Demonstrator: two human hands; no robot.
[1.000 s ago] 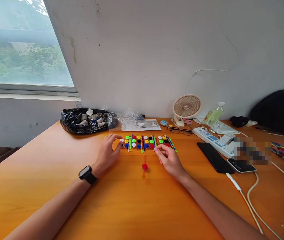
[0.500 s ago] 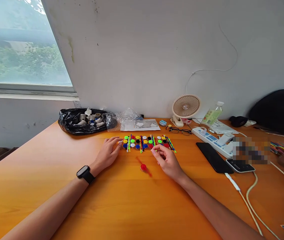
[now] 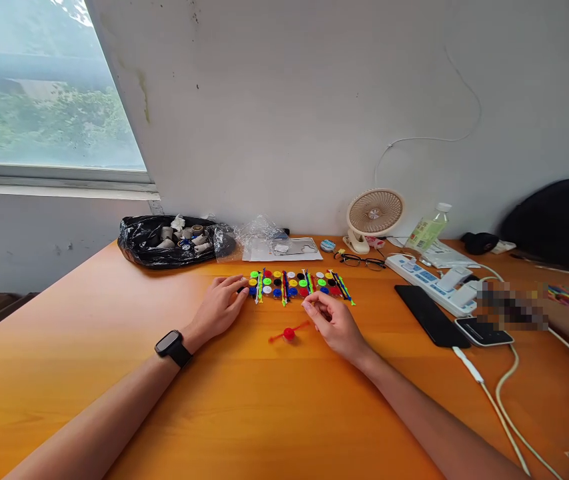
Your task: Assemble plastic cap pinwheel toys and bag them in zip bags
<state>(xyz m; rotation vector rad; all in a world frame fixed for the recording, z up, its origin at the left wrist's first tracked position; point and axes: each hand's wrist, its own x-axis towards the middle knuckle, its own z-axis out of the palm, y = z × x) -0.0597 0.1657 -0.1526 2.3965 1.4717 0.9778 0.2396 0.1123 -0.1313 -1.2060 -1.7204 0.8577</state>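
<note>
Across the orange wooden bench, I see a thin-armed red plastic spinner between the loosely open left hand and pinched right hand, nothing visibly held; it looks light, stiff, best gripped mid-body.

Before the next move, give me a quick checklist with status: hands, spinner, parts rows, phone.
1. Red plastic spinner with a long thin bar untouched by either hand: ok.
2. Spinner at rest: not ok; its bar points a different way than in the earlier pictures.
3. Right hand empty: cannot tell; thumb and index finger look pinched together, nothing clear between them.
4. Left hand away from the multicoloured round plastic discs: not ok; its fingers reach their left end, contact unclear.
5. Thin multicoloured plastic bars lying between disc groups: ok.
6. Flat black rectangular phone clear of both hands: ok.
</note>
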